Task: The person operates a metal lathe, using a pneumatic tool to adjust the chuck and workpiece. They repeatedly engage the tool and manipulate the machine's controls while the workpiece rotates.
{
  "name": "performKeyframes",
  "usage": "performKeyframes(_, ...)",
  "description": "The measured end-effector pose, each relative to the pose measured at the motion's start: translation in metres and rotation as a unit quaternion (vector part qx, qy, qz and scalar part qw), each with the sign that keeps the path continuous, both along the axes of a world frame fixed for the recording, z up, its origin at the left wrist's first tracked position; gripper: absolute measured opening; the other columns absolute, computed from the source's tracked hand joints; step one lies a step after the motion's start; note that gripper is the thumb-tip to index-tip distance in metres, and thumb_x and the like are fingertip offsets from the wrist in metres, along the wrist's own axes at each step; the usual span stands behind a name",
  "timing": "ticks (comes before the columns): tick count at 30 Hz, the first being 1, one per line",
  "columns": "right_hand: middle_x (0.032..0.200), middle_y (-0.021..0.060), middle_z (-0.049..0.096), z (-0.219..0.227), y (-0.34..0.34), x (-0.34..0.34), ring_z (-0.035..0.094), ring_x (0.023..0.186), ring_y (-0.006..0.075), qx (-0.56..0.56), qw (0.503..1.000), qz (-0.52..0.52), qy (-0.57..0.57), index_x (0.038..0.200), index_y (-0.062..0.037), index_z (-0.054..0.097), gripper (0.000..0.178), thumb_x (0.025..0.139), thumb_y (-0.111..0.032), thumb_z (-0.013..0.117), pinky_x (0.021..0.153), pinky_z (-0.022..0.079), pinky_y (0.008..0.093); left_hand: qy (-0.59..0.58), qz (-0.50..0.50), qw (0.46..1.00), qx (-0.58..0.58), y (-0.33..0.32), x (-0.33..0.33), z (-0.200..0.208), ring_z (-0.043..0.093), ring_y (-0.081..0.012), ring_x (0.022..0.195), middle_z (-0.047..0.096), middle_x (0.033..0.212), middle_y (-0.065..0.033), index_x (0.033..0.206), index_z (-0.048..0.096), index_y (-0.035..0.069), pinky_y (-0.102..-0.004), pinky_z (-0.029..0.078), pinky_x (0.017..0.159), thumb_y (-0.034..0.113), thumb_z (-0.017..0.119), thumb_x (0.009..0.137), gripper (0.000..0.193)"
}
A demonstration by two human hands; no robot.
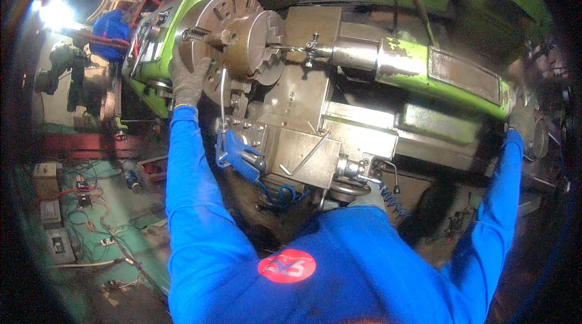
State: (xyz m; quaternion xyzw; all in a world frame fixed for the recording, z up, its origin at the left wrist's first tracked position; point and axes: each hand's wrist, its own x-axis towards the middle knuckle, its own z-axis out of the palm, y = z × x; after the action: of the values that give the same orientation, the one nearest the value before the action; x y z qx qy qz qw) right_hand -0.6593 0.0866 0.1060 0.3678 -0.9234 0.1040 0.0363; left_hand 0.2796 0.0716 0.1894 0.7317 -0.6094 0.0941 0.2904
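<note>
My two gloved hands are set well apart along the lathe. My left hand [189,78] lies against the left edge of the big slotted faceplate [209,15], thumb parted from the fingers, hooked over the rim rather than closed around anything; I judge that the rim gives me leverage and lets me steady the disc. My right hand [522,116] is at the far right end of the green tailstock [403,60], beside a round handwheel [539,133]. It is too dim there to tell how tightly my fingers are curled, or whether they grip the wheel.

The one drill bit [294,49] sits level between the tailstock and the stepped chuck [254,45], its tip at the chuck's right face, near the middle. It is carried at the left end of the bright tailstock barrel [354,54], probably to keep it in line with the chuck's centre.

Below, one blue air gun [241,160] rests at the left edge of the top slide [303,148], nozzle upward, likely parked there to be within my left hand's reach. One bent metal rod [309,153] lies loose and slantwise from the slide's upper right corner toward its lower edge. I count one faceplate and one chuck; shadow hides too much to count the chuck's jaws.
</note>
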Motion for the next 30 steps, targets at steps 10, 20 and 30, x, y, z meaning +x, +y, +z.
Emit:
performKeyframes(10, 0.144, 0.0266, 0.059, -0.009, 0.0, 0.006, 0.06, 0.126, 0.0517, -0.045, 0.999, 0.019, 0.012, 0.15, -0.0144, 0.054, 0.068, 0.097, -0.056, 0.054, 0.104, 0.049, 0.0578, 0.03, 0.02, 0.999, -0.01, 0.036, 0.0, -0.034, 0.027, -0.0477, 0.152, 0.027, 0.164, -0.034, 0.163, 0.016, -0.005, -0.0502, 0.022, 0.128, 0.044, 0.089, 0.08, 0.121)
performKeyframes(20, 0.144, 0.0203, 0.063, -0.015, -0.005, -0.011, 0.063, 0.126, 0.042, -0.107, 0.99, 0.093, 0.003, 0.143, -0.0128, 0.063, 0.052, 0.101, -0.042, 0.059, 0.104, 0.05, 0.0496, 0.13, 0.09, 0.987, 0.037, 0.069, 0.016, -0.103, 0.017, -0.0459, 0.158, 0.013, 0.169, -0.0344, 0.164, 0.001, -0.006, -0.0476, 0.019, 0.13, 0.051, 0.08, 0.087, 0.124)
performKeyframes(30, 0.152, 0.0175, 0.053, -0.001, 0.012, 0.032, 0.052, 0.137, 0.0347, -0.214, 0.943, 0.203, -0.157, 0.151, -0.0075, 0.051, 0.053, 0.106, -0.037, 0.048, 0.117, 0.039, 0.0497, -0.083, 0.03, 0.996, -0.014, 0.064, 0.005, 0.018, 0.033, -0.04, 0.152, 0.035, 0.163, -0.0262, 0.161, 0.028, -0.002, -0.0469, 0.026, 0.127, 0.03, 0.074, 0.096, 0.087)
